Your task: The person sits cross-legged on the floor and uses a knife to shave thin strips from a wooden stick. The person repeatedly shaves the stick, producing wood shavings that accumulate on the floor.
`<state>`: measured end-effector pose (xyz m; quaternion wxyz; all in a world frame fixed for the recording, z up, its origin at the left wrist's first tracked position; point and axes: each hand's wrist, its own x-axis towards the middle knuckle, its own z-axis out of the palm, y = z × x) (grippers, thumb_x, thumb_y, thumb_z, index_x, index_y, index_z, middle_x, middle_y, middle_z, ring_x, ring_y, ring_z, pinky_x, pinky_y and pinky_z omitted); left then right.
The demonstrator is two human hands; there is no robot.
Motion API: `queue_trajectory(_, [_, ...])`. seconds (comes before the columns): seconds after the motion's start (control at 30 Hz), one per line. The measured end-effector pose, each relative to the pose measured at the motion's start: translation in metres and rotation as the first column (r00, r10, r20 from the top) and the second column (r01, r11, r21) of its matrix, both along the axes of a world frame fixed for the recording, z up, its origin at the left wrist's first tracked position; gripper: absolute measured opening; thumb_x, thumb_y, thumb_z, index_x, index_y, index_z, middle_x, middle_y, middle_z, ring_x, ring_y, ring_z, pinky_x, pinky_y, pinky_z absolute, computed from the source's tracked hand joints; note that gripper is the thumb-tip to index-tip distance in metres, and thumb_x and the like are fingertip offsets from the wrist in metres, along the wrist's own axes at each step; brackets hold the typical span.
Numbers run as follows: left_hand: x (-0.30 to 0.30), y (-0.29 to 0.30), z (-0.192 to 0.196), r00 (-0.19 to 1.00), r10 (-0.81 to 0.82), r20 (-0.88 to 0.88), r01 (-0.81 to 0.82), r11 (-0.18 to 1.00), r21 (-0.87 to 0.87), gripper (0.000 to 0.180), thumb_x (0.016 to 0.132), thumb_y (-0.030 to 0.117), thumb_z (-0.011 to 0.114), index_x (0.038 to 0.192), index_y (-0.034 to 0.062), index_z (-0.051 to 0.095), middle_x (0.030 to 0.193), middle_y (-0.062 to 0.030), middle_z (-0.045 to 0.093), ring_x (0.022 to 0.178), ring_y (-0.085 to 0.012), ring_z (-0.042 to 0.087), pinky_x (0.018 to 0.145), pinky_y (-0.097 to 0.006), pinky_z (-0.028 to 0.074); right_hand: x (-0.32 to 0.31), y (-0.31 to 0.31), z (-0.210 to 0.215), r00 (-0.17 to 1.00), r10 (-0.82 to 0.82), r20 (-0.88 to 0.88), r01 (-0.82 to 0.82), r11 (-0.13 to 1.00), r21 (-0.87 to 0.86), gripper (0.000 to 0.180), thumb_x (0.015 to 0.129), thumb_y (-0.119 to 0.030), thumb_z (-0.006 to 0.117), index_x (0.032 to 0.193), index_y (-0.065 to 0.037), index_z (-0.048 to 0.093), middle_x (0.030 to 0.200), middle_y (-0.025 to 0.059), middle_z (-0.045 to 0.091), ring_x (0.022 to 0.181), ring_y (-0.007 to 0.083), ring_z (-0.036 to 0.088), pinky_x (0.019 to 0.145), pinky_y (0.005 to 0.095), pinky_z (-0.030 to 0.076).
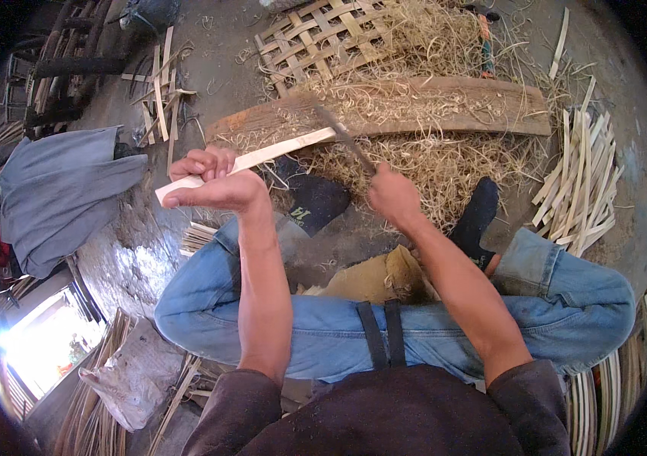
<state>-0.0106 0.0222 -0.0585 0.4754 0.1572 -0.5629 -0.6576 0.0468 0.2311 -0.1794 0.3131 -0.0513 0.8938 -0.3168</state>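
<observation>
My left hand (pixel 221 182), turned palm up, has its fingers closed around the near end of a long, flat, pale strip of wood or bamboo (pixel 287 147). The strip slants up and to the right, over a curved wooden plank (pixel 517 114). In my right hand (pixel 395 197) is a knife (pixel 352 146), gripped by its handle, which the fist mostly hides. Its narrow dark blade points up and left, crossing the strip's far end. Thin curled shavings (pixel 437 163) lie on the plank and heaped around it.
A woven lattice of strips (pixel 319 42) lies beyond the plank. Loose pale strips (pixel 582 182) are piled at right, with more strips (pixel 160 95) at far left. A grey cloth (pixel 65 190) drapes over something at left, and a pale sack (pixel 137 372) sits below. My legs are folded in front.
</observation>
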Motion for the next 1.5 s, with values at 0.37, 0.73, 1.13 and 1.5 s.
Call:
queue_trajectory(0.37, [0.008,0.024,-0.033,0.989,-0.109,0.099,0.113,0.993,-0.034,0.064,0.088,0.078,0.030,0.074,0.0152,0.029,0.060,0.0031,0.028,0.053,-0.0078,0.025,0.049,-0.022,0.025,0.016,-0.037,0.025,0.998,-0.038,-0.041,0.028,0.972,-0.231,0.031,0.083,-0.020,0.058,0.100,0.005,0.050,0.077,0.0276,0.065,0.076,0.0459,0.065,0.071,0.0534,0.052])
queue_trajectory(0.73, [-0.002,0.011,-0.040,0.992,-0.003,0.128,0.005,1.000,-0.012,0.064,0.087,0.079,0.028,0.071,0.0168,0.026,0.058,0.0033,0.027,0.050,-0.0076,0.024,0.046,-0.023,0.024,-0.011,-0.018,0.001,0.999,-0.018,0.040,0.021,0.996,-0.088,0.036,0.080,-0.018,0.060,0.105,0.007,0.052,0.085,0.0284,0.066,0.084,0.0446,0.066,0.076,0.0524,0.052])
queue_trajectory(1.13, [0.002,0.015,-0.040,0.989,0.014,0.146,-0.013,1.000,-0.012,0.062,0.091,0.075,0.025,0.070,0.0170,0.026,0.058,0.0034,0.027,0.050,-0.0080,0.025,0.045,-0.023,0.025,-0.015,0.000,-0.002,0.999,0.037,0.032,-0.038,0.999,0.024,0.032,0.084,-0.020,0.060,0.104,0.003,0.051,0.086,0.0259,0.067,0.085,0.0420,0.067,0.076,0.0510,0.053])
queue_trajectory(1.5, [0.003,0.011,-0.043,0.989,-0.029,0.144,0.024,0.999,0.036,0.064,0.088,0.078,0.028,0.072,0.0170,0.026,0.060,0.0030,0.028,0.050,-0.0080,0.025,0.046,-0.022,0.026,0.000,0.003,-0.015,0.998,0.046,-0.038,-0.045,0.999,0.015,0.034,0.082,-0.018,0.060,0.106,0.003,0.047,0.080,0.0259,0.066,0.079,0.0438,0.065,0.072,0.0519,0.052])
